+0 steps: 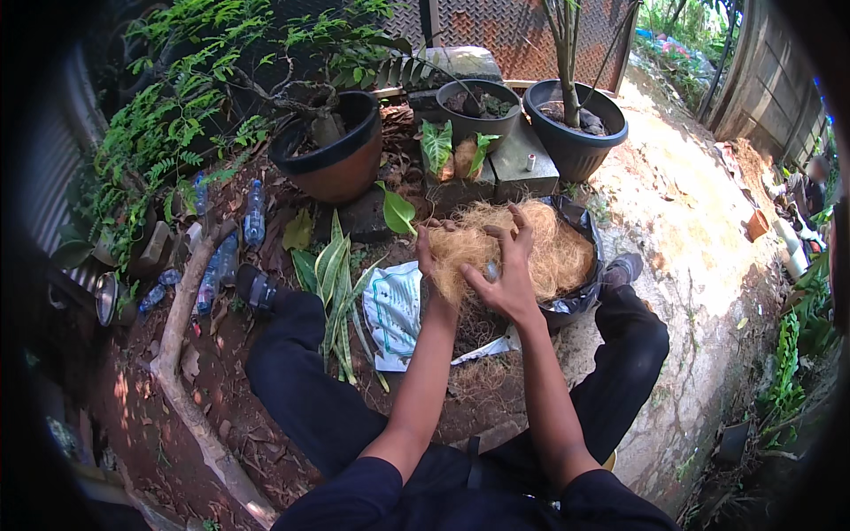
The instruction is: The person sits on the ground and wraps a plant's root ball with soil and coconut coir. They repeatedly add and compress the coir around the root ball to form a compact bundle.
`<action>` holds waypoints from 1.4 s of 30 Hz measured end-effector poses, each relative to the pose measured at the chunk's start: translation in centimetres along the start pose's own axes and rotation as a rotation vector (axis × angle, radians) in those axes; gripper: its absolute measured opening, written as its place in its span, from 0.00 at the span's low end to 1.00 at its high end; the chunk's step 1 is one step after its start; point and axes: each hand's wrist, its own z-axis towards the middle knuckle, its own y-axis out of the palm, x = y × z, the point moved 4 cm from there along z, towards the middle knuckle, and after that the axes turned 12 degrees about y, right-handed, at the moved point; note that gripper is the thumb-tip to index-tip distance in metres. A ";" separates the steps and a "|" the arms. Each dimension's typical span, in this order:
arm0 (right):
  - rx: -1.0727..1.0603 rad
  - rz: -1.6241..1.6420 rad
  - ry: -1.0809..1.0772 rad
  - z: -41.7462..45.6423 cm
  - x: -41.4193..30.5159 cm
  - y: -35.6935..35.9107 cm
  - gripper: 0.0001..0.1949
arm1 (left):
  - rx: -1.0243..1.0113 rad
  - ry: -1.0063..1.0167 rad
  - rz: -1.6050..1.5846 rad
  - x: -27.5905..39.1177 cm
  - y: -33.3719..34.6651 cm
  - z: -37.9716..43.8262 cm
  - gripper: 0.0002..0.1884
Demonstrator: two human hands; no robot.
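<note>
A loose wad of coconut fibre (461, 255) rests in my left hand (427, 255), whose fingers curl around its far side. From the left of the wad rises a green leaf (398, 211) on a pale stem; where the stem ends is hidden by the fibre. My right hand (508, 269) is at the wad's right side, thumb against it and fingers spread and bent. Behind and right of it, a black plastic bag (584, 222) holds a heap of the same fibre (561, 252). Under my forearms lies a white printed sack (393, 315) with dark soil on it.
Variegated snake plant leaves (335, 285) lie left of the sack. Two fibre-wrapped leafy plants (458, 159) and a small thread spool (530, 162) sit on concrete blocks (524, 176). Potted plants stand behind. A thick branch (176, 345) and plastic bottles (254, 216) lie at left.
</note>
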 end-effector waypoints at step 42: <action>0.291 0.903 0.514 -0.7 6.6 -0.5 0.27 | -0.253 0.257 1.006 -0.2 3.5 -0.7 0.30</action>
